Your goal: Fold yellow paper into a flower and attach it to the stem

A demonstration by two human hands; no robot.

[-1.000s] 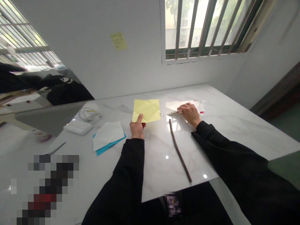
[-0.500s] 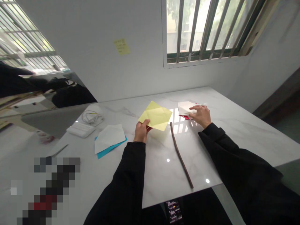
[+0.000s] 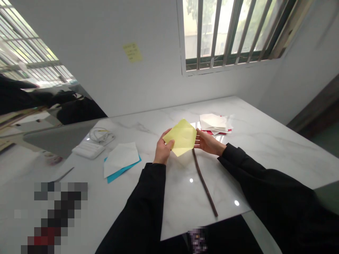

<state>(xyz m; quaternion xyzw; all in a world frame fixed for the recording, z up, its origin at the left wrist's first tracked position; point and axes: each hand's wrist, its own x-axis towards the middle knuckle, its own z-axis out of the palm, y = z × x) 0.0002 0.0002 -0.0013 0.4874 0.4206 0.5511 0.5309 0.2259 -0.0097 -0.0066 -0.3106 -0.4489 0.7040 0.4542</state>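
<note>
A creased yellow paper square [image 3: 182, 137] is held up above the white marble table [image 3: 265, 148], turned like a diamond. My left hand [image 3: 162, 151] pinches its left corner, thumb on top. My right hand [image 3: 208, 142] grips its right corner from the side. A thin dark brown stick [image 3: 204, 183] lies on the table just below the paper, running toward the near edge.
A stack of white and red papers [image 3: 215, 123] lies beyond my right hand. A white sheet over a blue one [image 3: 120, 158] lies to the left, with a white box [image 3: 88, 149] and a coiled cable [image 3: 102, 134] behind it. A mirror panel [image 3: 39, 116] leans at far left.
My right hand left the white and red paper stack and came over to take the yellow paper's right corner. My left hand turned the paper from square to diamond and brought it nearer.
</note>
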